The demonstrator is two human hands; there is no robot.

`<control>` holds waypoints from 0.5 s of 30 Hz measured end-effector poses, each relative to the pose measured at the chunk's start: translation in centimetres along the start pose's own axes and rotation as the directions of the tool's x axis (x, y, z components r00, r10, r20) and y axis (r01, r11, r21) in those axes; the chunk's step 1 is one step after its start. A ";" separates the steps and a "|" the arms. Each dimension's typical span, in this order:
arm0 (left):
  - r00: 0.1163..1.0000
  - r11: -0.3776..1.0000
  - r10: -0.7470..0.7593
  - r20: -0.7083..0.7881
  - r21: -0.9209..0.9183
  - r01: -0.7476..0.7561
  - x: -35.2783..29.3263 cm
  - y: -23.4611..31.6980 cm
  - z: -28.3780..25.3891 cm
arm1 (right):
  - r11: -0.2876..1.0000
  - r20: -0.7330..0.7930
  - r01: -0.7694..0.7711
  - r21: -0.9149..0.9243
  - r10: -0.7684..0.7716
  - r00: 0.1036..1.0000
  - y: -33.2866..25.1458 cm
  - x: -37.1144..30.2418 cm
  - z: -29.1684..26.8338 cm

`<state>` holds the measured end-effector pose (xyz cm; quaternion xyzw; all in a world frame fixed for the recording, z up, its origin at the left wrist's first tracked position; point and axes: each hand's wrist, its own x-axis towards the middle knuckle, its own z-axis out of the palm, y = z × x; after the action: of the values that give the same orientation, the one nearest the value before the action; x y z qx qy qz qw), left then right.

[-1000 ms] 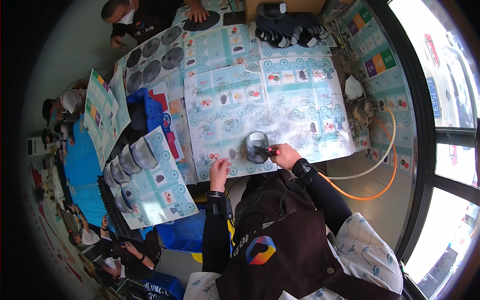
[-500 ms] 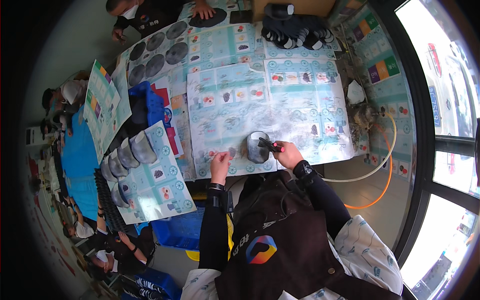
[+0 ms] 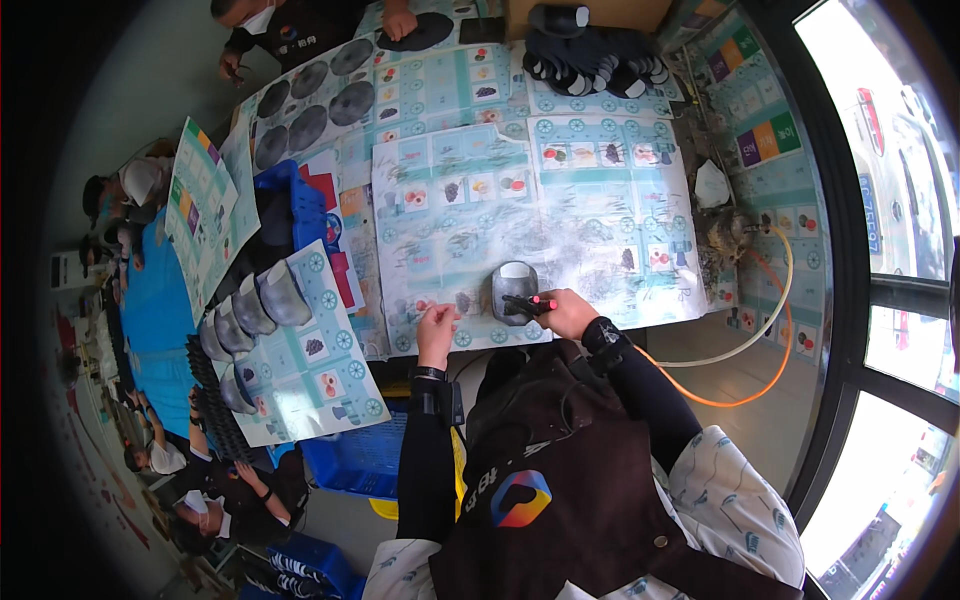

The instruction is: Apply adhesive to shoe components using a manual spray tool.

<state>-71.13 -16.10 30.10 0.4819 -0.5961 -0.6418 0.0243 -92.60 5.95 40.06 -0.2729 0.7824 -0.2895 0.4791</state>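
Note:
A grey rounded piece (image 3: 513, 285) lies on the paper-covered table (image 3: 600, 200) close to the front edge. My right hand (image 3: 568, 312) grips a black tool with a pink tip (image 3: 528, 302), and its end rests on the grey piece. My left hand (image 3: 436, 328) lies on the printed sheet left of the piece, fingers loosely bent, holding nothing that I can see.
Several grey pieces (image 3: 245, 315) sit in a row on a sheet at the left, over blue crates (image 3: 360, 460). Black discs (image 3: 590, 55) are piled at the far side. An orange hose (image 3: 720, 385) curves off the right. Another person (image 3: 270, 20) works at the far end.
The view has shifted a little. My right hand has stayed at the grey piece with the tool, and my left hand has stayed on the sheet.

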 end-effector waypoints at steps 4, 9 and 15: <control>1.000 1.000 0.015 -0.002 -0.003 -0.015 0.2 0.2 0.5 | 0.997 -0.036 0.043 -0.067 -0.046 0.998 -0.2 -0.4 -0.3; 0.999 0.999 0.037 -0.008 -0.003 -0.037 0.8 0.3 1.2 | 0.997 -0.146 0.020 0.072 -0.010 0.989 -0.8 -0.6 -0.1; 0.999 0.998 0.037 -0.022 0.048 -0.036 1.2 0.7 2.3 | 0.989 0.032 0.053 -0.137 -0.049 0.998 0.3 -0.5 -0.1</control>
<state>-73.67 -15.38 29.55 0.4788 -0.6195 -0.6213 0.0317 -92.48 6.52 40.22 -0.3292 0.7865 -0.2429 0.4627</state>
